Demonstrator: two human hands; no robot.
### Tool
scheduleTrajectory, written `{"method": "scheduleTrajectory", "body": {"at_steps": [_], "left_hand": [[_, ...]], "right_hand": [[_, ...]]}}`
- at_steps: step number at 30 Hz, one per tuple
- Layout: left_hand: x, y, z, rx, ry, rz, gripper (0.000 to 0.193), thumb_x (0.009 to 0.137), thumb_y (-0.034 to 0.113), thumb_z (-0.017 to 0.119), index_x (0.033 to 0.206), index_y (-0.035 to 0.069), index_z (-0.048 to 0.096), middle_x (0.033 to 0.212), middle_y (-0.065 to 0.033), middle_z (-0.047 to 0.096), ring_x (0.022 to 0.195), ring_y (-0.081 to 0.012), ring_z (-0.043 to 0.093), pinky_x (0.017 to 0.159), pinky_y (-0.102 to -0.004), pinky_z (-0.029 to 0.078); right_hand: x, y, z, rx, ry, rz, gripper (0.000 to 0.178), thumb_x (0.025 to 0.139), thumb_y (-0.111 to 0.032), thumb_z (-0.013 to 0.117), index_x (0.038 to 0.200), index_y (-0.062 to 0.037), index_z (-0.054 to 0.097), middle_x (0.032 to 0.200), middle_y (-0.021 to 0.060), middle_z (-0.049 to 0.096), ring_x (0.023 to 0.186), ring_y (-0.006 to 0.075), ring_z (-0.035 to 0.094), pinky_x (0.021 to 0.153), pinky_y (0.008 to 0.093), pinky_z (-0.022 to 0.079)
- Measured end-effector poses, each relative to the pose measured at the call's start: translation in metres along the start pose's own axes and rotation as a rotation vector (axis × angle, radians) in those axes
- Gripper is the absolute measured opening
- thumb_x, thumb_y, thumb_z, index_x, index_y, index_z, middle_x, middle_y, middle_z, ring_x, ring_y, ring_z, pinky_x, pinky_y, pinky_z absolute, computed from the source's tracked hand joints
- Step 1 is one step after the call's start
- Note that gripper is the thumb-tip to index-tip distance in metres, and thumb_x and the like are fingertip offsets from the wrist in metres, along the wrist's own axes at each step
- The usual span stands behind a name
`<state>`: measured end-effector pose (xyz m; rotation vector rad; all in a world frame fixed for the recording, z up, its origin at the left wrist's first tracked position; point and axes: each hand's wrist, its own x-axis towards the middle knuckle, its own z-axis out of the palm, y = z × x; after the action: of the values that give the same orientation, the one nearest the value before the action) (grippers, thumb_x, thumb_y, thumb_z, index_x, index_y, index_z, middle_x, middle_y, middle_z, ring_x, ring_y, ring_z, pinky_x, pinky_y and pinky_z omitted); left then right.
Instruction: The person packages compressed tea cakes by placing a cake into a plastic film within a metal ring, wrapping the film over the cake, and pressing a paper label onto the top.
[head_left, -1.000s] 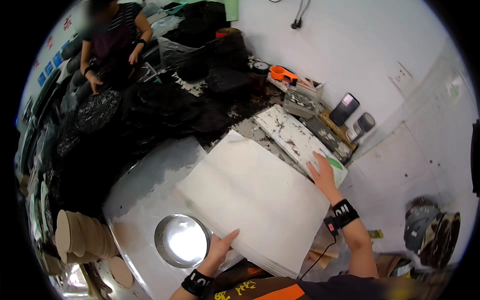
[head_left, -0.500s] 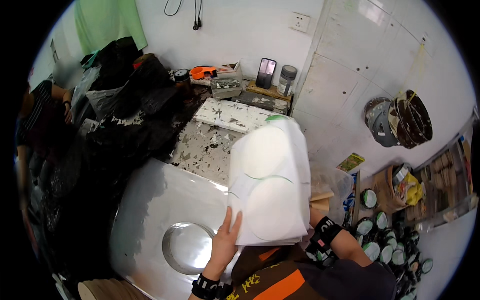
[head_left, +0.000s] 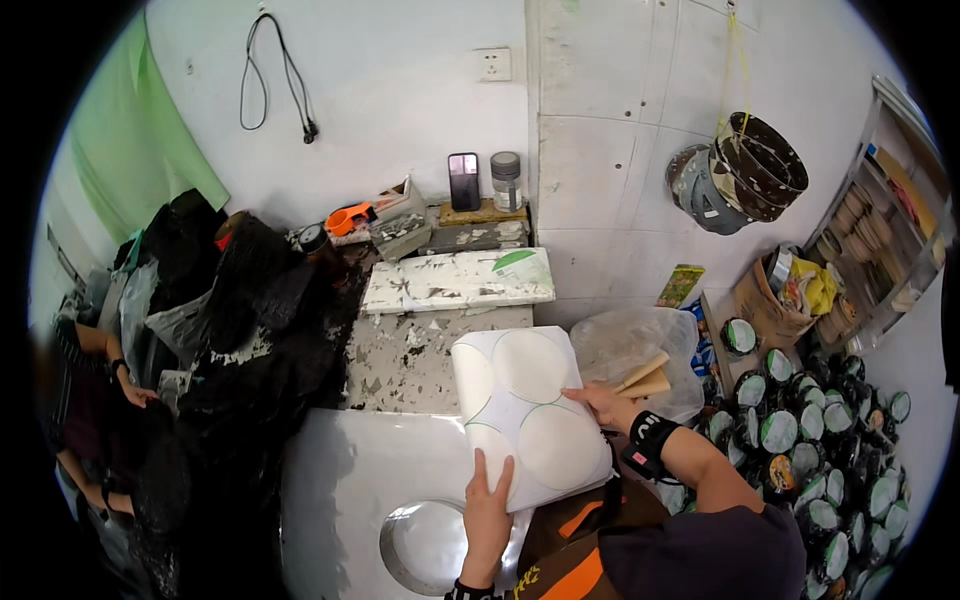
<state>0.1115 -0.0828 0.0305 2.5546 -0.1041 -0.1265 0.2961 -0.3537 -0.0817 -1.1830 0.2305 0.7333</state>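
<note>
A thick stack of white paper sheets [head_left: 508, 415] marked with large circles, thin green lines along some edges, lies tilted in my hands over the metal tray. My left hand [head_left: 488, 515] grips its near left edge, two fingers stretched over the top sheet. At the right edge, my right hand [head_left: 600, 403] holds the stack with fingertips on top; its thumb is hidden. The shiny metal tray [head_left: 345, 480] lies below and to the left, with a round metal ring [head_left: 388, 548] on it near my left wrist.
A paint-flecked board [head_left: 440, 285] carries a green half-round piece. Behind stand a phone [head_left: 463, 183] and a lidded jar [head_left: 507, 182]. Many black round pieces with pale green ends [head_left: 780, 432] pile up at right. Another person's hand [head_left: 138, 393] shows at far left, beside black sheeting [head_left: 230, 390].
The view has swung right. The stack is lower and flatter in my hands. My right hand, hidden behind the stack before, now shows on its right edge.
</note>
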Motion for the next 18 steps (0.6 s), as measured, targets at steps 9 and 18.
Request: {"method": "scheduleTrajectory", "body": {"at_steps": [9,18], "left_hand": [[0.009,0.046,-0.022,0.117,-0.005,0.158,0.088,0.062,-0.01,0.066,0.139,0.029,0.054,0.157,-0.0221,0.026,0.104,-0.0402,0.055,0.084,-0.0407,0.054],[0.145,0.074,0.068,-0.411,-0.078,0.22,0.033,0.086,0.019,0.069,0.117,0.009,0.067,0.148,-0.0233,0.039,0.126,-0.0417,0.049,0.098,-0.0445,0.047]], "right_hand": [[-0.004,0.003,-0.044,0.221,-0.106,0.016,0.056,0.09,-0.023,0.069,0.135,0.0019,0.047,0.127,0.0169,0.061,0.111,0.0259,0.062,0.097,0.0409,0.052],[-0.183,-0.024,-0.161,0.321,0.254,0.236,0.059,0.091,-0.042,0.049,0.129,0.0026,0.056,0.12,0.0187,0.065,0.103,0.0305,0.066,0.094,0.0412,0.053]]}}
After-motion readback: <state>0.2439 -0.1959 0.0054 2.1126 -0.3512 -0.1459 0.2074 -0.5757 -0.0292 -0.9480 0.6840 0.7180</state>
